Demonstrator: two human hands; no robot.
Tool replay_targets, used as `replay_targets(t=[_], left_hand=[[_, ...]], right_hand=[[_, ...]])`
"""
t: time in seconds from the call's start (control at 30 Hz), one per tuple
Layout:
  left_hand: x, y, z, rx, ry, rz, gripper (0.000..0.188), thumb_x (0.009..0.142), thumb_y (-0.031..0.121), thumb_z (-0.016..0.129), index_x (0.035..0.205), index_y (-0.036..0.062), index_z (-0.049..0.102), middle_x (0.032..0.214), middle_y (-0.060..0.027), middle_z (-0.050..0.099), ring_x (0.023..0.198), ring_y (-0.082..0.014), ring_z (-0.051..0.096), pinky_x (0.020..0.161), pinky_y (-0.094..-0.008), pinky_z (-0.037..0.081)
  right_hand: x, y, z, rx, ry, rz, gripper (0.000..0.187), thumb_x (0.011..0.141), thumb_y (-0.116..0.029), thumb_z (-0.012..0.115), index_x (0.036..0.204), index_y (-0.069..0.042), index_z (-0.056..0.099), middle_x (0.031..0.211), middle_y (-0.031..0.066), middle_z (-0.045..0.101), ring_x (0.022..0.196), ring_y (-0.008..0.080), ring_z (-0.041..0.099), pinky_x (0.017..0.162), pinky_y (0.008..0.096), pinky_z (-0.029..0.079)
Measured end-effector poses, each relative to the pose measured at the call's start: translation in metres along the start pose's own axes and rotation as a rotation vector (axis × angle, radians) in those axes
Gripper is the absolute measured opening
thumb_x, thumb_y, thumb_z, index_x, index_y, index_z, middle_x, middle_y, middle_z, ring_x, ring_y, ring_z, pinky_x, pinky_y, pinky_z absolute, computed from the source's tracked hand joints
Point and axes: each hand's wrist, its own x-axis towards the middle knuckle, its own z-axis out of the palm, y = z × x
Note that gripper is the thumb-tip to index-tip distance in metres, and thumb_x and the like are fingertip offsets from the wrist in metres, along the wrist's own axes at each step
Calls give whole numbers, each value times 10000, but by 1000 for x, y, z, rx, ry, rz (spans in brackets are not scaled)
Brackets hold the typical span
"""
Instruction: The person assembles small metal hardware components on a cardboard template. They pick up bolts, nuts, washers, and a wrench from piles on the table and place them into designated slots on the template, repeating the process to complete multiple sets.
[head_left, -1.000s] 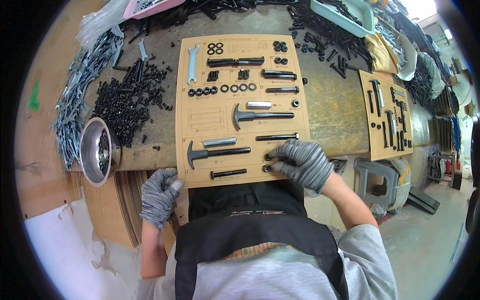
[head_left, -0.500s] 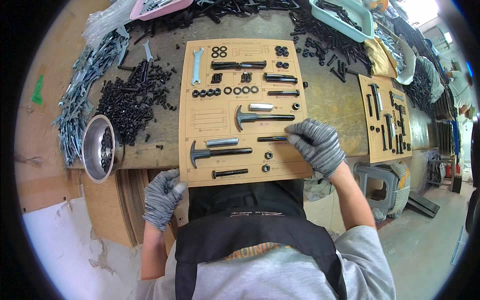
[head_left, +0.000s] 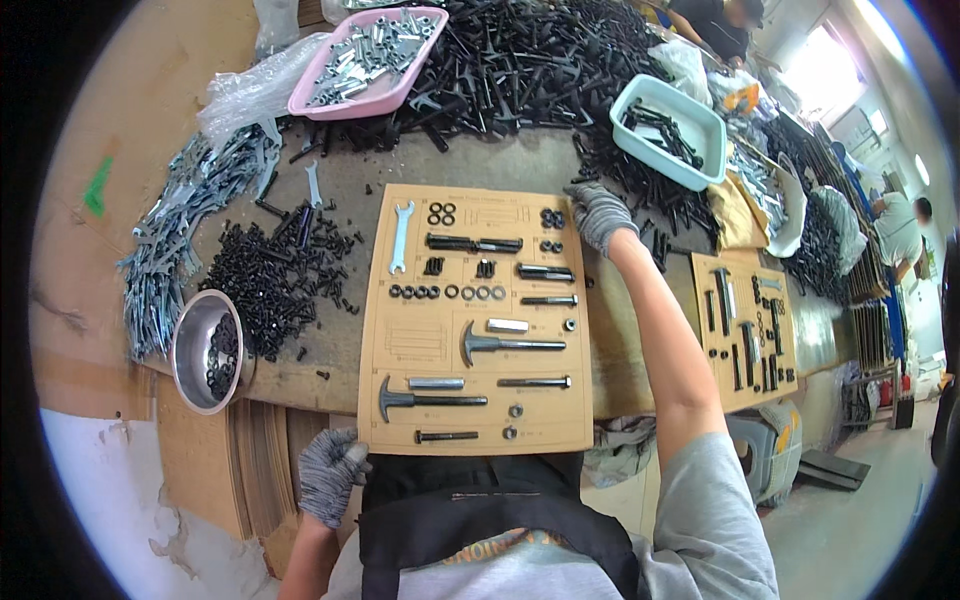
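A brown cardboard panel (head_left: 420, 345) lies before me, its front edge over the table's edge. It carries a silver wrench (head_left: 401, 238), two black T-shaped pieces (head_left: 515, 344) with silver tubes, black bolts (head_left: 535, 383), nuts and washers. Gloved in grey, my left hand (head_left: 330, 478) is closed on the panel's lower left corner, thumb on top. My right hand (head_left: 603, 216), also gloved, is at the upper right corner beside the heaped black parts. Its fingers are bent and their tips are partly hidden; what they hold, if anything, I cannot make out.
A metal bowl (head_left: 207, 352) of black rings stands at the left, beside piles of black bolts (head_left: 270, 270) and wrenches (head_left: 165, 265). Pink (head_left: 390, 105) and mint (head_left: 700, 172) trays hold parts at the back. A second filled panel (head_left: 712, 345) lies right; other people are beyond.
My right hand has moved from the bolt on the panel's lower right up to its far right corner. My left hand stays at the near corner. The view has tilted up.
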Motion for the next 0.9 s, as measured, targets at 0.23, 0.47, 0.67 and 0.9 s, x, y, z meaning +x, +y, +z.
replay_targets(t=[0.23,0.47,0.67,0.9], left_hand=[[1,-18,-2,-114,14,-68,208,859,138,659,1010,16,584,823,-87,654,647,-160,651,485,-258,521],[2,-9,-12,-129,-24,-116,264,866,196,647,1035,14,558,830,-102,650,669,-168,660,490,-257,522],[1,3,-6,-134,-93,-148,322,882,209,628,1091,-6,510,889,-129,638,743,-184,666,515,-251,522],[-5,-21,-17,1,15,-119,247,938,166,549,1131,18,513,904,-116,644,751,-165,658,496,-244,493]], right_hand=[[39,0,9,-171,-147,39,247,802,-167,592,1022,-90,673,979,186,662,934,359,627,825,415,502],[30,-10,-2,-154,-114,144,189,799,-165,604,954,-80,673,944,171,673,898,354,633,798,415,497],[5,58,16,308,3,147,154,770,-90,661,920,-104,691,824,58,674,746,150,597,725,321,497],[-13,44,11,817,-263,394,320,854,-172,619,1144,-38,592,989,94,658,814,206,650,656,362,575]])
